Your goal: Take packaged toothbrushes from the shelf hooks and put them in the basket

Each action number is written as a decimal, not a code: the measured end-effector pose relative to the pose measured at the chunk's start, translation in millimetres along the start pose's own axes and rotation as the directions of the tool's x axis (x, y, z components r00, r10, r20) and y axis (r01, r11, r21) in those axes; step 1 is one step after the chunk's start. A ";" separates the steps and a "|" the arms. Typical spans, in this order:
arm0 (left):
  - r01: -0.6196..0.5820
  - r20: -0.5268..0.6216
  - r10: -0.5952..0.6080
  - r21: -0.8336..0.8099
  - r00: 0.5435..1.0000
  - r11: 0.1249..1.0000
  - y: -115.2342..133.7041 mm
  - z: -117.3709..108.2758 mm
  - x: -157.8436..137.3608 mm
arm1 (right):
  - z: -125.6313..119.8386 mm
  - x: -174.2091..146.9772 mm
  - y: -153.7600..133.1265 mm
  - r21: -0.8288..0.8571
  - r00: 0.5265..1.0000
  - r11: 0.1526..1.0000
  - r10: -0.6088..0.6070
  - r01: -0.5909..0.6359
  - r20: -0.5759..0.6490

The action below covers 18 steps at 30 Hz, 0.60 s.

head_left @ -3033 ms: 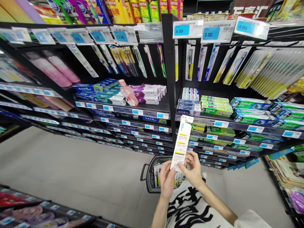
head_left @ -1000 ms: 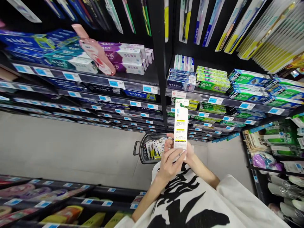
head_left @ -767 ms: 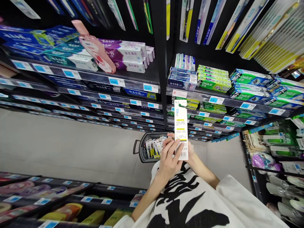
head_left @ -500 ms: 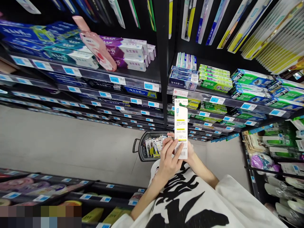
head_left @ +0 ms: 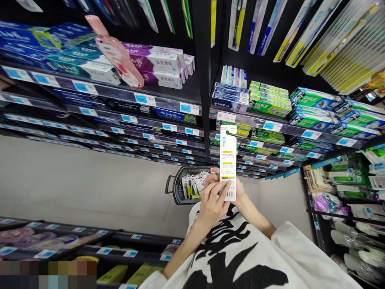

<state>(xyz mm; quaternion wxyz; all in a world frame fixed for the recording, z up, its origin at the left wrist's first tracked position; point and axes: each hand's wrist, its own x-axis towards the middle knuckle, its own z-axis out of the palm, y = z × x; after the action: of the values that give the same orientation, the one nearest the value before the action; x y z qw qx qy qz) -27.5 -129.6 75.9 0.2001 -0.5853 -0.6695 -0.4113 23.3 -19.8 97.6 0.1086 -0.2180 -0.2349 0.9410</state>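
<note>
Upright in front of my body is a toothbrush pack (head_left: 227, 160), its white printed back towards me, with a hang hole at the top and a barcode at the bottom. My left hand (head_left: 214, 196) lies against its lower left part, fingertips pressed on the printed face. From behind, my right hand (head_left: 240, 190) holds the same pack; most of it is hidden by the card, and some fingertips show past the left edge. Below and beyond my hands, a dark shopping basket (head_left: 172, 185) on the floor contains several packaged toothbrushes (head_left: 191, 188).
Toothpaste boxes (head_left: 267, 102) line the shelf ahead, with hanging toothbrush packs (head_left: 313, 36) above. A pink bottle (head_left: 118, 58) leans on the left shelf. Another shelf (head_left: 120, 237) runs behind at lower left. Bagged goods (head_left: 345, 180) fill a rack at right. Grey floor (head_left: 90, 176) lies between.
The view has shifted slightly, so the shelves and basket sit a little further left. Both hands keep their hold on the toothbrush pack; a left finger has moved slightly on its face.
</note>
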 end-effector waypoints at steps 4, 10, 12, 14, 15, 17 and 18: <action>0.009 0.014 -0.009 0.007 1.000 1.000 -0.4 0.5 -1.5 | -2.7 0.7 1.8 0.017 1.000 1.000 0.000 0.000 -0.013; 0.002 0.020 -0.002 -0.012 1.000 1.000 -1.6 0.3 -3.3 | -3.4 0.7 2.5 0.012 1.000 1.000 -0.002 0.002 -0.010; -0.002 0.026 0.002 -0.016 1.000 1.000 -1.8 -0.3 -2.3 | -2.9 0.1 2.3 0.019 1.000 1.000 -0.001 0.002 -0.018; 0.000 0.033 0.000 -0.009 0.999 1.000 -2.4 -0.4 -1.7 | -4.0 0.5 2.8 0.030 1.000 1.000 0.004 -0.003 -0.029; 0.003 0.037 -0.002 -0.006 0.999 1.000 -2.9 -0.3 -1.8 | -5.4 1.4 3.4 0.033 0.999 0.999 0.006 -0.005 -0.035; 0.007 0.042 -0.007 -0.005 0.999 1.000 -4.3 0.2 -3.5 | -9.1 4.1 5.3 0.028 0.999 1.000 0.011 -0.010 -0.033; 0.008 0.040 -0.008 -0.009 0.999 1.000 -5.0 0.5 -5.0 | -11.0 5.5 6.4 0.028 1.000 1.000 0.007 -0.006 -0.025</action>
<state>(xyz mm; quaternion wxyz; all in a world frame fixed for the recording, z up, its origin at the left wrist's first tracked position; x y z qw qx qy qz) -31.0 -132.2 70.3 0.1823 -0.5917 -0.6738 -0.4032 22.9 -19.3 83.8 0.1116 -0.2288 -0.2200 0.9417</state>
